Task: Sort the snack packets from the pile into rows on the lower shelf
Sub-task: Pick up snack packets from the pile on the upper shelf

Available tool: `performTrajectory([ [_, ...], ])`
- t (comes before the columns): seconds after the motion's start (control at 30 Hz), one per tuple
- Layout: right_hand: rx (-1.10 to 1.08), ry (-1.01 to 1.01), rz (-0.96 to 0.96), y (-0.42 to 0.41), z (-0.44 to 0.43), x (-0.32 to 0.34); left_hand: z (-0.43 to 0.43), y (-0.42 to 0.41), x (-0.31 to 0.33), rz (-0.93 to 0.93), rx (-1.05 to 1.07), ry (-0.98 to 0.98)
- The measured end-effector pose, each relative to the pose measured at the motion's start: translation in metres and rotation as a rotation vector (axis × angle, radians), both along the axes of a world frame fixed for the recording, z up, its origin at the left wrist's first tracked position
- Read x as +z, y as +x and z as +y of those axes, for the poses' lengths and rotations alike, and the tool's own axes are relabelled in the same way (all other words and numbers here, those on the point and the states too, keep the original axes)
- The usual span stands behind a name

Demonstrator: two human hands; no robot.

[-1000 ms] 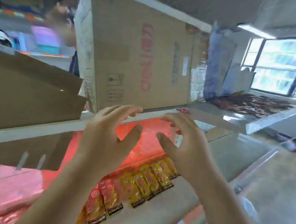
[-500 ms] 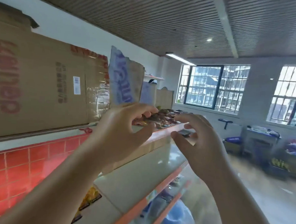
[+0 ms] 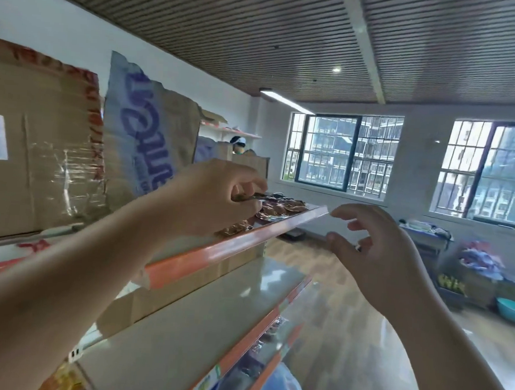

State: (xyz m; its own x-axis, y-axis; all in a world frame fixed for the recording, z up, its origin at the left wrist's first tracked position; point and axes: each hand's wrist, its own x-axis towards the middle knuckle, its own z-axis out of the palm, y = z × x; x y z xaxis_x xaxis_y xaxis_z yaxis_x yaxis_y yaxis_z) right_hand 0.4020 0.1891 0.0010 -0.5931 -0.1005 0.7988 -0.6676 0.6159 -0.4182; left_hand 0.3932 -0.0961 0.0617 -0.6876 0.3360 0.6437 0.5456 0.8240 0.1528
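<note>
Atop orange-edged shelf [image 3: 232, 249], left hand [image 3: 217, 198] pinches flat, crinkled foil packet [image 3: 251, 196].

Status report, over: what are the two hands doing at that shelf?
Left hand pinches a brown packet atop the pile. Right hand open, empty, beside the shelf edge. No obstruction seen.

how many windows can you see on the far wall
2. One window sits mid-frame on the far wall. The second window is to its right, cut off by the picture's edge. More may lie out of view.
</note>
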Motion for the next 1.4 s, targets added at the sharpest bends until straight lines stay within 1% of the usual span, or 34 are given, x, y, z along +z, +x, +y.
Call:
performTrajectory([
  [0.17, 0.015, 0.042, -0.013, -0.090, -0.004, 0.010, 0.009, -0.086, 0.004, -0.010, 0.018, -0.153],
  [0.3, 0.041, 0.041, 0.004, -0.168, -0.015, 0.019, 0.006, -0.153, 0.012, -0.030, 0.014, -0.171],
  [0.43, 0.076, 0.011, -0.034, -0.232, -0.021, 0.017, -0.002, -0.202, 0.012, -0.084, 0.053, -0.204],
  [0.57, 0.094, 0.036, -0.050, -0.275, -0.021, 0.013, -0.011, -0.231, 0.014, -0.116, 0.083, -0.239],
  [0.73, 0.137, 0.021, -0.081, -0.327, -0.017, 0.012, -0.013, -0.257, 0.022, -0.136, 0.155, -0.247],
  [0.87, 0.205, -0.009, -0.103, -0.372, -0.007, 0.011, 0.001, -0.277, 0.028, -0.163, 0.243, -0.305],
  [1.0, 0.259, -0.036, -0.106, -0.422, 0.007, 0.011, 0.024, -0.298, 0.027, -0.192, 0.328, -0.312],
  [1.13, 0.301, 0.030, -0.132, -0.487, 0.030, 0.003, 0.062, -0.341, 0.016, -0.261, 0.422, -0.280],
  [1.27, 0.388, 0.101, -0.248, -0.553, 0.041, -0.011, 0.103, -0.403, -0.005, -0.379, 0.554, -0.284],
  [1.4, 0.395, 0.322, -0.325, -0.597, 0.040, -0.018, 0.128, -0.460, -0.027, -0.525, 0.737, -0.269],
])
